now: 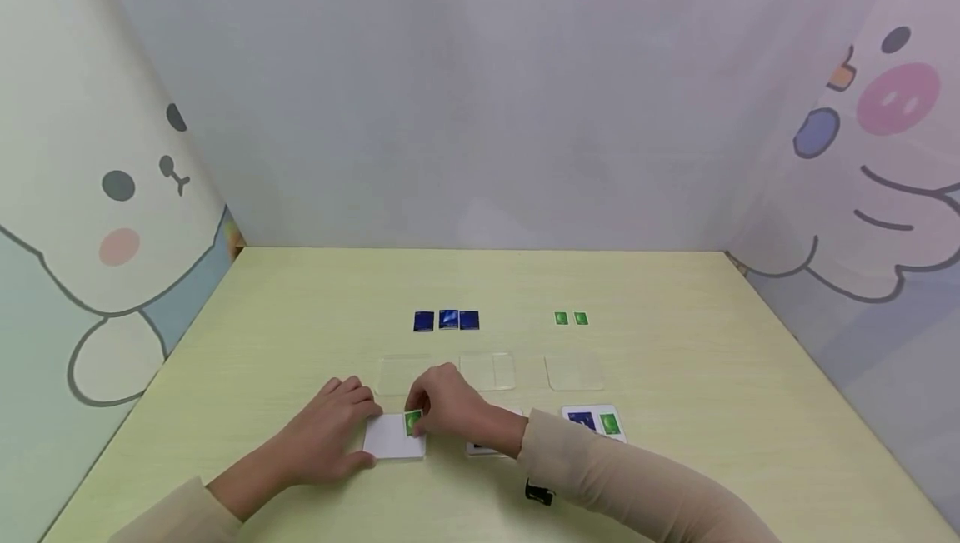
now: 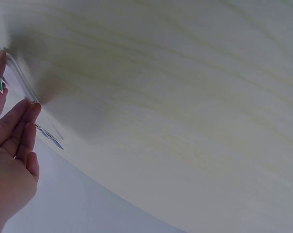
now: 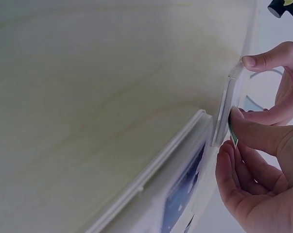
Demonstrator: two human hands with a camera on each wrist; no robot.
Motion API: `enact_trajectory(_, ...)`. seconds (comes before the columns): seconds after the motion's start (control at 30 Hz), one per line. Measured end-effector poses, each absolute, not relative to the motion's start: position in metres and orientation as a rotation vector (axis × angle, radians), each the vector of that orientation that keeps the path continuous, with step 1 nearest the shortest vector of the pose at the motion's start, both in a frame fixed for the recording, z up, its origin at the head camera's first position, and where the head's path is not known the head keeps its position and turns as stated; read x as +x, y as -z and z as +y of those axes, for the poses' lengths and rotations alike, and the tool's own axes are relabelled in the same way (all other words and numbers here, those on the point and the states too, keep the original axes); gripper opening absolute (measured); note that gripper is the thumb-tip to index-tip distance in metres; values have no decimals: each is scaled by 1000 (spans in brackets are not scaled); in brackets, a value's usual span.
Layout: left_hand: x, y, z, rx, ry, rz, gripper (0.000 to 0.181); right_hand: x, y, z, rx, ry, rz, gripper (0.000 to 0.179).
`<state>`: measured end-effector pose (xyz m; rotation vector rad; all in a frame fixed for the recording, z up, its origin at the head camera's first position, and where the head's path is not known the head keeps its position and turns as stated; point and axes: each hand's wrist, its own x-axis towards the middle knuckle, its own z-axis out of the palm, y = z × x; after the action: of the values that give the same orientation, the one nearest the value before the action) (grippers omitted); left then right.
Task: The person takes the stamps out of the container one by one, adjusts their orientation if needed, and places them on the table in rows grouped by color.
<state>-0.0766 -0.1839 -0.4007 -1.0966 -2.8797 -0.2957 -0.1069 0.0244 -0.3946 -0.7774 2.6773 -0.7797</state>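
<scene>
Your left hand [image 1: 332, 433], thumb nearest you, grips the card [image 1: 388, 440]; your right hand [image 1: 452, 403] pinches a sticker [image 1: 412, 421]. Only the head view shows two green squares [image 1: 561, 318].

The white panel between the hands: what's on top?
Over its right end, a green sticker, pinched by the right hand. That hand hides part of the sticker and whatever lies beneath; the panel otherwise looks plain white.

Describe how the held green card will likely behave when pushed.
The green card looks thin edge-on in the right wrist view, so it is probably light and somewhat bendable. Being flat, it would likely slide rather than roll.
</scene>
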Motion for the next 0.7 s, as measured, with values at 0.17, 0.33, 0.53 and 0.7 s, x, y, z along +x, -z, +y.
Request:
enact_trajectory(0.17,-76,401,-185,-1099,292,-2866,43,-110,396,27,-768,865,2643,12)
enact_trajectory(0.33,-76,402,-185,-1094,296,-2874,44,-113,396,29,-742,928,2601,8)
enact_trajectory(0.53,-76,401,-184,-1087,297,-2885,44,-118,393,30,-669,977,2520,4)
enact_trajectory(0.7,-76,400,-184,-1086,298,-2893,45,-122,389,32,-529,1034,2422,4)
